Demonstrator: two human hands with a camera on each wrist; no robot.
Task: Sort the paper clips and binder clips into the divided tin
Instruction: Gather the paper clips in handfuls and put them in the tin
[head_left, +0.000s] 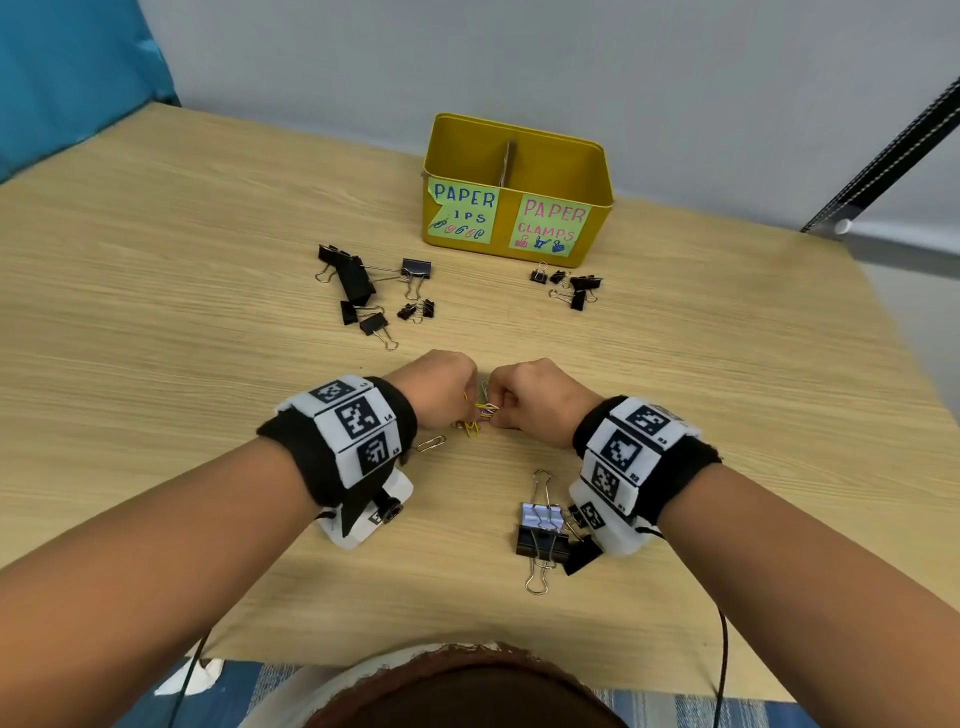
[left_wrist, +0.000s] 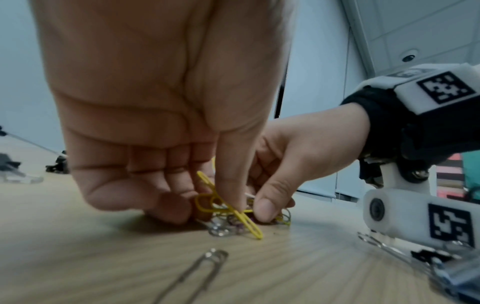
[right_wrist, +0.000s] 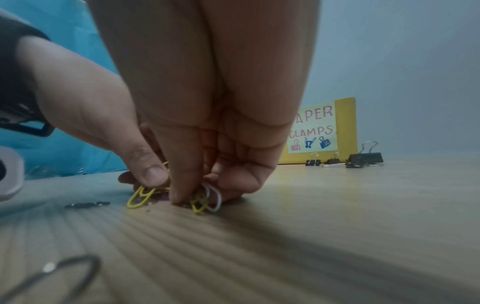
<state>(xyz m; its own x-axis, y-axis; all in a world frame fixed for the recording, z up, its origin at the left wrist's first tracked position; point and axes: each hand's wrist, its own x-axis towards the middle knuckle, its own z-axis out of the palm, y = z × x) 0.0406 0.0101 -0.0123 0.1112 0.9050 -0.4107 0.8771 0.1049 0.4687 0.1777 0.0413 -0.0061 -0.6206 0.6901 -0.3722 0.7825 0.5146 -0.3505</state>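
We find the left hand (head_left: 439, 387) and right hand (head_left: 530, 400) met over a small heap of paper clips (head_left: 480, 413) near the middle of the desk (head_left: 156, 312), both with fingertips curled and pinching the tangled wires. We judge the gather best done by closing the heap inward and lifting it whole; one stray clip (head_left: 431, 443) lies just beside. The divided tin (head_left: 517, 182) stands toward the far edge, binder clips (head_left: 371, 291) scattered between; the straight path forward looks open.
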